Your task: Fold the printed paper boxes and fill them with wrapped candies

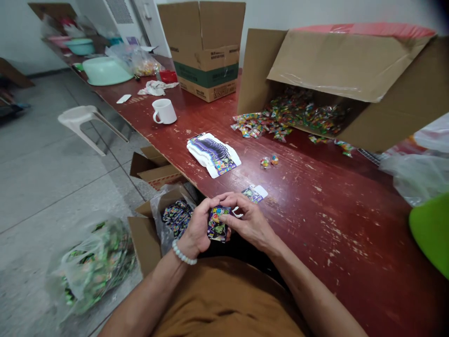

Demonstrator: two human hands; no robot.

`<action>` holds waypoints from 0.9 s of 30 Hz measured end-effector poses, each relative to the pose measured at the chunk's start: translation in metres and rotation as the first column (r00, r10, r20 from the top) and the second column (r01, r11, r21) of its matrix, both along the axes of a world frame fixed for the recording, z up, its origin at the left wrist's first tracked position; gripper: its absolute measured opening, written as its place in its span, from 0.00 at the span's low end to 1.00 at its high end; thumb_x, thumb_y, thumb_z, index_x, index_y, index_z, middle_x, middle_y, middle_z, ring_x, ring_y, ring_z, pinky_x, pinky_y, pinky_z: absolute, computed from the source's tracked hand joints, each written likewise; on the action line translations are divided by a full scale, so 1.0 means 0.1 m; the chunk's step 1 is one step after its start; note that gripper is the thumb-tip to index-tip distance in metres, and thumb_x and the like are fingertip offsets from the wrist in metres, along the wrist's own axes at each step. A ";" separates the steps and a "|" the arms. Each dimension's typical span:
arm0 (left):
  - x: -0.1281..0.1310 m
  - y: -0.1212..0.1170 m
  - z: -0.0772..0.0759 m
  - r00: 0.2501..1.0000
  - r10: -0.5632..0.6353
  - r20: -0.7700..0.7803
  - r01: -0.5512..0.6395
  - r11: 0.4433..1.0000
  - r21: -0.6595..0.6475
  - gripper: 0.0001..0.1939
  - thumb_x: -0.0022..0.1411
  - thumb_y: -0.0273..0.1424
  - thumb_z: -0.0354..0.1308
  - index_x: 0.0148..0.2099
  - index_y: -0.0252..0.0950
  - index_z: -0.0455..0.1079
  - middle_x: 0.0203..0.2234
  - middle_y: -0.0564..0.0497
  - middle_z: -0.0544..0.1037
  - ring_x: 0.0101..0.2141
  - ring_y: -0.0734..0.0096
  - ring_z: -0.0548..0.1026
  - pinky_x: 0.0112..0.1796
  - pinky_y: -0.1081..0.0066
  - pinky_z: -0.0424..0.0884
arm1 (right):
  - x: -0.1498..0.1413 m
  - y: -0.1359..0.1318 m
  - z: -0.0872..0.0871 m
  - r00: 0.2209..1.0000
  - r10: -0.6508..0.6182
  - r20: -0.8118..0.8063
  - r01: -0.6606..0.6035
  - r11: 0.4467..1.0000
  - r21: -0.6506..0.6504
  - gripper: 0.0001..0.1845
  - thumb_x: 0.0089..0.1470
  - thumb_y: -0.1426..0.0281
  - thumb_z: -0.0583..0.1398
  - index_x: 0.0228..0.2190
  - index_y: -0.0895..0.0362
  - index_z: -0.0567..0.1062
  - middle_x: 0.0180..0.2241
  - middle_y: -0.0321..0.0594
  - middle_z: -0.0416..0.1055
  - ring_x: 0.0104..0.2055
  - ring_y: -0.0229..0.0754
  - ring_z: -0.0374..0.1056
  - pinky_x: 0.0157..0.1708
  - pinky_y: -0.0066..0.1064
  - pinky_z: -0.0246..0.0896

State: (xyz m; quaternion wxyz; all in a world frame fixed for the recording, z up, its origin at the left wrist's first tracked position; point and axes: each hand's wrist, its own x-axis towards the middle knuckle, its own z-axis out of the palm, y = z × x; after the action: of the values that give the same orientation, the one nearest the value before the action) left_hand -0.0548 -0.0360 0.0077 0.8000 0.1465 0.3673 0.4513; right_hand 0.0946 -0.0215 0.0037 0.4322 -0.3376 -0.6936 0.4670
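Over the table's front edge, my left hand (202, 222) wraps round a small dark printed candy box (218, 225) with bright lettering. My right hand (249, 220) closes on the same box from the other side, its thumb on the front and fingers at the top end. A white flap shows beside the right fingers. Just beyond lies another flat printed carton (255, 193) with a white tab, partly hidden by the right hand. Farther off rests a fanned stack of flat cartons (213, 155). Two wrapped candies (269, 161) lie to its right.
A tipped cardboard box (326, 65) spills wrapped candies (261, 124) onto the red table (315, 210). A white mug (164, 111) and an upright carton (208, 56) stand farther back. Below left are a lined box of packets (177, 217) and a plastic bag (94, 267).
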 end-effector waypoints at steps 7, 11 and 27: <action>0.16 -0.12 -0.09 0.955 0.293 -0.044 -0.292 0.956 0.022 0.13 0.58 0.36 0.61 0.42 0.34 0.75 0.31 0.50 0.80 0.35 0.65 0.78 0.41 0.68 0.73 | 0.05 -0.20 -0.10 0.861 -0.174 0.478 -0.046 0.909 0.414 0.44 0.43 0.62 0.72 0.58 0.55 0.63 0.57 0.54 0.65 0.57 0.60 0.61 0.56 0.54 0.55; 0.27 -0.25 -0.19 0.926 0.339 -0.168 -0.304 0.931 0.203 0.18 0.59 0.45 0.63 0.42 0.35 0.74 0.39 0.49 0.79 0.45 0.63 0.75 0.49 0.67 0.68 | 0.04 -0.27 -0.24 0.822 -0.199 0.533 -0.050 0.908 0.416 0.41 0.43 0.63 0.70 0.56 0.54 0.64 0.53 0.53 0.67 0.54 0.60 0.62 0.55 0.54 0.55; -0.35 0.20 -0.33 0.061 0.507 -0.860 0.400 0.777 0.486 0.19 0.62 0.40 0.59 0.53 0.39 0.72 0.47 0.44 0.75 0.49 0.54 0.67 0.53 0.56 0.60 | 0.77 0.54 -0.40 0.459 -0.402 0.792 0.296 0.910 0.291 0.36 0.48 0.47 0.66 0.51 0.57 0.71 0.49 0.54 0.66 0.50 0.61 0.62 0.45 0.49 0.61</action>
State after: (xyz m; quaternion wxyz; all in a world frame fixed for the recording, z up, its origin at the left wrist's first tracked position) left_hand -0.0903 -0.0163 -0.0256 0.2006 0.6536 0.6418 0.3473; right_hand 0.1717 0.0327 -0.0363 0.1513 -0.6289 -0.7547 0.1095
